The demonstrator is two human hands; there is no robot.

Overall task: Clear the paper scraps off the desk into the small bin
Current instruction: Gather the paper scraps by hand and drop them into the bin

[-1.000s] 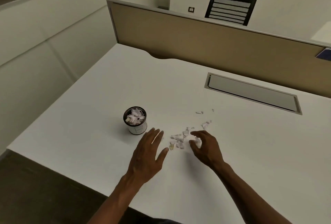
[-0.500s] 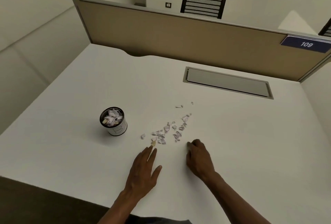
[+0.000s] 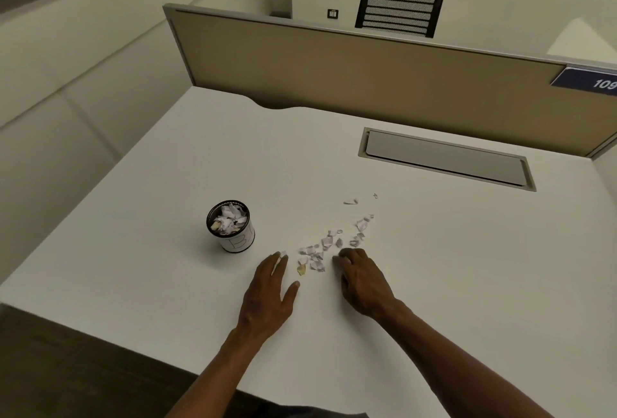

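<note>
Several small pale paper scraps lie scattered on the white desk, trailing up and right toward a lone scrap. The small bin, a round cup with a dark rim, stands to their left, filled with scraps. My left hand rests flat on the desk, fingers together, its tips touching one scrap. My right hand has its fingers curled down at the near right edge of the pile; I cannot see whether it holds any paper.
A recessed grey cable flap sits in the desk at the back right. A tan partition closes the far side, with a black chair back behind it. The desk's near edge drops to dark floor at the left.
Both hands drew back toward me off the pile, then edged forward again to its near side. The scraps once under my right hand now lie exposed. The camera view shifted.
</note>
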